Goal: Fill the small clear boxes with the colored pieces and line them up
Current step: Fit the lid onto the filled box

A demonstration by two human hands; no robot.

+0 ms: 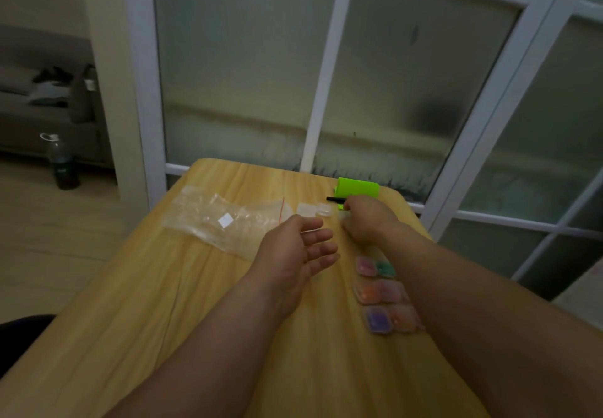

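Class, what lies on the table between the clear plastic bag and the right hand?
Two small clear boxes, side by side, as the head view shows.

Two bare arms are all that shows of the person. The left forearm [202, 336] runs from the 7 o'clock edge, broad there and narrowing to the wrist. The right forearm [473, 303] runs from 4 o'clock and looks thicker. Both are uncovered from the frame edge to the fingertips. The left grip [293, 248] and right grip [365, 218] are bare too, blurred, fine detail unreadable.
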